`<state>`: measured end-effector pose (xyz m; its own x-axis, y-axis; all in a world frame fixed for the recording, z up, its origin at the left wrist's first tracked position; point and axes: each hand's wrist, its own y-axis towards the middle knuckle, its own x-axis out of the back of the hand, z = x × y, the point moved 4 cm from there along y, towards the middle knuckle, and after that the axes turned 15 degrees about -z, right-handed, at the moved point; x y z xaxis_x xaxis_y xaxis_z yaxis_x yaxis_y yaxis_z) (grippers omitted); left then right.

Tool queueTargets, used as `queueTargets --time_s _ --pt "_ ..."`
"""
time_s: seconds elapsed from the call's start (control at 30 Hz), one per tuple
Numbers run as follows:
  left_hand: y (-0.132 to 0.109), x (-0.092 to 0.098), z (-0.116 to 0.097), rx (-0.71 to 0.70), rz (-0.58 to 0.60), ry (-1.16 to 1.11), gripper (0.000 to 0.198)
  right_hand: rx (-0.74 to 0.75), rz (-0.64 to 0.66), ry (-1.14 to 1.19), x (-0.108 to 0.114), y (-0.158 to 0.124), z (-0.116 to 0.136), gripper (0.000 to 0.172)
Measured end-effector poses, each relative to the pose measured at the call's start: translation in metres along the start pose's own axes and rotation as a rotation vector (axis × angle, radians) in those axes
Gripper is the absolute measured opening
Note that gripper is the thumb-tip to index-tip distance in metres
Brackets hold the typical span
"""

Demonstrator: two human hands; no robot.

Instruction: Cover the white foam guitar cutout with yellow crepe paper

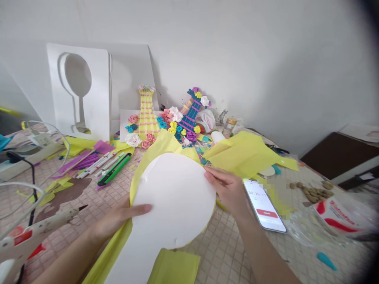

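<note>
A white paddle-shaped board cutout (174, 197), round with a wide handle, is held up over the table. Yellow crepe paper (162, 142) lies behind it and sticks out past its top, left side and lower edge. My left hand (122, 215) grips the cutout's left edge together with the paper, thumb flat on the white face and fingers hidden behind. At the upper right rim, my right hand (226, 187) is closed in a pinch on the cutout's edge; whether paper is also between the fingertips I cannot tell.
A glue gun (44, 230) lies at left, near a green cutter knife (115, 169) and white sticks (96, 165). Paper-flower guitars (146, 114) stand at the back. A phone (264, 207), loose yellow paper (242, 154) and a plastic cup (334, 217) are at right.
</note>
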<state>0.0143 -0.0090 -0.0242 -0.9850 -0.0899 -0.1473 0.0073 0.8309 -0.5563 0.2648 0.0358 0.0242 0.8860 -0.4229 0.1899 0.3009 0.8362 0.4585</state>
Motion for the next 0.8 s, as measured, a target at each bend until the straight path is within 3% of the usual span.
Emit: queueTargets --time_s 0.1,0.3,0.53,0.67,0.8 --pt "-0.001 0.001 0.000 0.005 -0.003 -0.012 0.081 0.126 -0.015 -0.001 0.001 -0.001 0.007 0.021" --pt "-0.003 0.000 0.000 0.028 0.013 -0.020 0.083 -0.272 0.018 0.325 -0.002 -0.001 -0.009 0.020" --pt "-0.005 -0.002 0.000 -0.036 0.055 -0.061 0.089 -0.426 0.066 0.555 -0.007 -0.006 -0.006 0.022" --pt "-0.005 -0.001 0.000 -0.065 0.066 -0.094 0.091 -0.371 0.109 0.590 -0.009 -0.011 0.002 0.026" --pt "-0.007 -0.001 -0.002 -0.058 0.073 -0.081 0.088 -0.185 0.129 0.505 -0.007 -0.014 0.006 0.035"
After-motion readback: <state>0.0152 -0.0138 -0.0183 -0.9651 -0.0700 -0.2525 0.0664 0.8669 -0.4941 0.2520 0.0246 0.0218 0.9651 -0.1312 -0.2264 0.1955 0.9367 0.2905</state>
